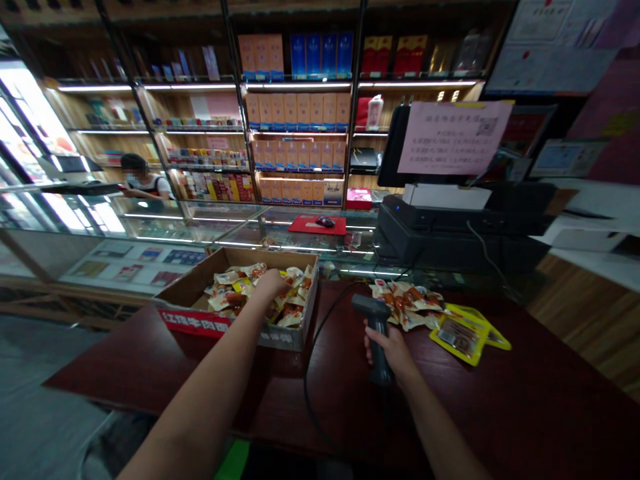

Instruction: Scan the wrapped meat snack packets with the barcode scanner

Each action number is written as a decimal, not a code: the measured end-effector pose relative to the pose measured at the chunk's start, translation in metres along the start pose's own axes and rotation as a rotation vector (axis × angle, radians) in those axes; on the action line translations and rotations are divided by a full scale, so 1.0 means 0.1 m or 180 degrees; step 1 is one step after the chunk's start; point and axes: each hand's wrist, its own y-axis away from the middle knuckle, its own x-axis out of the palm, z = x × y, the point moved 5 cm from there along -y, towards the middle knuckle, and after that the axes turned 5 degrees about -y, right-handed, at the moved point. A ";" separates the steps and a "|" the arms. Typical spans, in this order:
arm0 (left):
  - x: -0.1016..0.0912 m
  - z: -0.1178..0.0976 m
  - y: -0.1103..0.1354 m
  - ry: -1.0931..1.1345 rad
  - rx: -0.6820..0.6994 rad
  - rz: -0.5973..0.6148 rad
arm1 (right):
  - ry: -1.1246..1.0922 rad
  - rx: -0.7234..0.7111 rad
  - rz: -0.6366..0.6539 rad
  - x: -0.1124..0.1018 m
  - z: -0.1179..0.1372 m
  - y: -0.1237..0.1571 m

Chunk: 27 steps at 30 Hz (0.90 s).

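Note:
My left hand [271, 283] reaches into an open cardboard box [186, 290] full of small snack packets [235, 287]; its fingers are down among the packets and hidden. My right hand [393, 350] is wrapped round the handle of a dark barcode scanner [376, 333], whose head points away from me. The scanner's black cable [313, 347] loops across the dark red counter [500, 413]. A pile of snack packets [407, 300] lies just beyond the scanner, with yellow packets [463, 333] to its right.
A black register with a screen and a pink paper notice [453, 137] stands at the back right. Glass display counters [200, 223] with a red mouse pad and mouse [320, 223] lie ahead. Stocked shelves line the back wall. A person [143, 180] sits at far left.

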 end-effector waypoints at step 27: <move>0.18 -0.49 0.78 0.5864 0.0376 0.1003 | -0.0309 -0.0118 0.0469 0.24 0.09 0.17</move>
